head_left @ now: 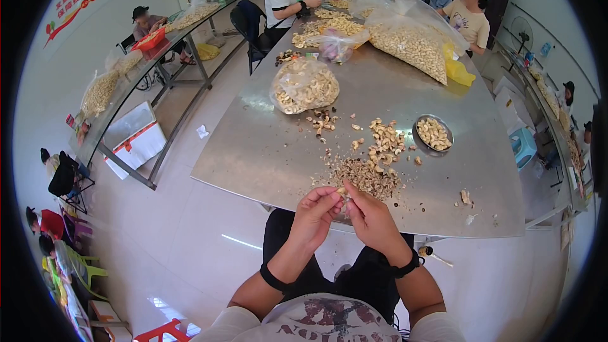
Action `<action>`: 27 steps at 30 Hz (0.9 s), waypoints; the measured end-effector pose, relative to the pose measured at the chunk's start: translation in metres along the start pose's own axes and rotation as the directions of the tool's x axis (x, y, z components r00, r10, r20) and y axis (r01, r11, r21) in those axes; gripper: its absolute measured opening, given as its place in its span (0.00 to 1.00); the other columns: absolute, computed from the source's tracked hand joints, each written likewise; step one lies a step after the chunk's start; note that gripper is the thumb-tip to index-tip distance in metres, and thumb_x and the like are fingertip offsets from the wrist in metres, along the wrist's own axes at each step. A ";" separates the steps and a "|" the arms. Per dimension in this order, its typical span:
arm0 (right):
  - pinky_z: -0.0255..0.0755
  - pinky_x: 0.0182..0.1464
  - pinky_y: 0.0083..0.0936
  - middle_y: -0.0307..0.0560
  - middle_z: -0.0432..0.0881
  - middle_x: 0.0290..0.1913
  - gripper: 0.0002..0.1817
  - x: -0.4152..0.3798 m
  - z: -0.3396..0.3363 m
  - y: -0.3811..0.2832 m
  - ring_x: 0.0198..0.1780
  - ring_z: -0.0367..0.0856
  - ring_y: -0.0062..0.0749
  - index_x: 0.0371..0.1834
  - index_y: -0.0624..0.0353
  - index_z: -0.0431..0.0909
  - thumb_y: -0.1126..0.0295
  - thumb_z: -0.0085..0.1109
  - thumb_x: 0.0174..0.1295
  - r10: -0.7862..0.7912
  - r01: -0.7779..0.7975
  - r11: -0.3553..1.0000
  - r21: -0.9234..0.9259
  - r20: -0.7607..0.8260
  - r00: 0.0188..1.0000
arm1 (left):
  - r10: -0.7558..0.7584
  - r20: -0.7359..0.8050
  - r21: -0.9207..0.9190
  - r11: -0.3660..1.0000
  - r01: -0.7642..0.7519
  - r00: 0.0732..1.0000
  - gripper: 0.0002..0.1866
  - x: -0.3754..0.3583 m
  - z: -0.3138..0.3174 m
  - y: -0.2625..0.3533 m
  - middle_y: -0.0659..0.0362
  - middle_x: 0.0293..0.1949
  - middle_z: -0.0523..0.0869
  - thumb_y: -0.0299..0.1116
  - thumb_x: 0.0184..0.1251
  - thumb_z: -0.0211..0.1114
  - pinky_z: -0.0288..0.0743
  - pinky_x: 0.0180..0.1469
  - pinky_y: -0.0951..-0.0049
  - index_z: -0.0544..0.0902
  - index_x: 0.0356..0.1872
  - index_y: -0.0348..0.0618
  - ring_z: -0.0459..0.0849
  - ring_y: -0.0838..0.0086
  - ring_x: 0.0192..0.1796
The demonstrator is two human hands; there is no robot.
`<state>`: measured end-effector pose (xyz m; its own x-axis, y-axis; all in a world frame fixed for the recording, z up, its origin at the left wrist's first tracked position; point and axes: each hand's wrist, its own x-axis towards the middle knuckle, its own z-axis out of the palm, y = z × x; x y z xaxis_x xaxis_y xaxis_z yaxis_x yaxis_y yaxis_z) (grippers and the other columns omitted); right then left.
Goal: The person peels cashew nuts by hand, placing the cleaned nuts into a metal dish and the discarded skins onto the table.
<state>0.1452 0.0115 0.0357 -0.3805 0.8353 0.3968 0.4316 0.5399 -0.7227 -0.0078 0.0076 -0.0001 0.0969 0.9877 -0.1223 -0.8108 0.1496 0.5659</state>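
Note:
Both hands meet at the near edge of the metal table, fingertips pinched around one small cashew nut [342,191]. My left hand [315,214] holds it from the left, and my right hand [372,216] touches it from the right. Just beyond them lies a pile of brown skin crumbs [364,176]. Loose cashews [385,141] spread behind the crumbs. To their right sits a round metal bowl [450,137] with pale cashews in it. A clear plastic bag of cashews [305,86] stands farther back on the left, with darker pieces [323,122] in front of it.
A large clear bag of cashews [408,44] and a yellow bag [457,68] lie farther up the metal table [247,145]. Several people sit or stand around its far end. Side tables with cashews run along both walls. A white box [136,136] is on the floor at left.

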 end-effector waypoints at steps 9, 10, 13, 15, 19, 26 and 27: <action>0.73 0.38 0.25 0.54 0.81 0.42 0.24 0.001 0.000 0.002 0.33 0.79 0.35 0.66 0.58 0.68 0.77 0.51 0.64 0.034 -0.032 0.998 0.052 -0.041 0.999 | -0.043 -0.009 -0.030 0.999 0.043 0.999 0.06 0.001 0.003 0.004 0.57 0.37 0.85 0.24 0.67 0.60 0.77 0.44 0.78 0.80 0.43 0.39 0.83 0.75 0.39; 0.73 0.38 0.25 0.54 0.81 0.42 0.24 0.001 0.001 0.003 0.33 0.79 0.35 0.66 0.58 0.68 0.77 0.51 0.64 0.034 -0.032 0.998 0.052 -0.041 0.999 | -0.060 -0.008 -0.044 0.997 0.060 0.998 0.06 0.001 0.003 0.004 0.57 0.37 0.85 0.25 0.67 0.60 0.77 0.44 0.77 0.79 0.43 0.39 0.84 0.75 0.40; 0.73 0.39 0.24 0.55 0.81 0.43 0.25 0.001 0.005 0.007 0.35 0.80 0.36 0.66 0.58 0.68 0.77 0.51 0.64 -0.041 0.043 0.999 0.030 -0.079 0.996 | -0.079 0.026 -0.076 0.994 0.081 0.997 0.07 0.003 -0.002 0.002 0.57 0.38 0.85 0.27 0.67 0.60 0.77 0.44 0.76 0.79 0.44 0.39 0.84 0.74 0.40; 0.74 0.41 0.25 0.56 0.81 0.44 0.24 0.000 0.005 0.008 0.36 0.81 0.37 0.66 0.58 0.67 0.76 0.51 0.64 -0.018 0.021 0.999 0.041 -0.059 0.998 | -0.097 0.031 -0.067 0.993 0.099 0.995 0.07 0.002 -0.001 0.004 0.56 0.38 0.85 0.27 0.67 0.61 0.77 0.44 0.76 0.79 0.44 0.40 0.84 0.74 0.40; 0.74 0.41 0.26 0.57 0.81 0.44 0.24 0.002 -0.003 0.005 0.36 0.81 0.38 0.66 0.58 0.67 0.75 0.52 0.65 0.013 -0.013 0.999 0.042 -0.007 1.000 | -0.142 0.078 -0.043 0.988 0.145 0.987 0.07 0.006 -0.008 0.006 0.56 0.38 0.85 0.27 0.66 0.61 0.77 0.44 0.76 0.80 0.44 0.39 0.84 0.74 0.39; 0.74 0.45 0.33 0.58 0.80 0.43 0.23 0.002 -0.012 -0.006 0.40 0.80 0.47 0.65 0.61 0.67 0.74 0.50 0.65 0.092 -0.100 0.989 0.105 0.075 0.993 | -0.202 0.076 0.078 0.977 0.196 0.976 0.09 0.009 -0.009 0.016 0.55 0.37 0.86 0.26 0.65 0.60 0.77 0.45 0.75 0.80 0.44 0.37 0.84 0.73 0.38; 0.74 0.45 0.33 0.58 0.80 0.43 0.24 0.003 -0.012 -0.009 0.40 0.80 0.47 0.66 0.60 0.66 0.74 0.50 0.65 0.161 -0.168 0.974 0.150 0.062 0.985 | -0.193 0.052 0.047 0.980 0.191 0.980 0.09 0.009 -0.009 0.015 0.55 0.37 0.86 0.26 0.65 0.60 0.77 0.45 0.75 0.80 0.45 0.36 0.84 0.73 0.38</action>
<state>0.1504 0.0104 0.0498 -0.3566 0.9031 0.2394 0.3618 0.3697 -0.8558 -0.0245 0.0180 0.0000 0.2815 0.9411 -0.1872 -0.7491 0.3375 0.5701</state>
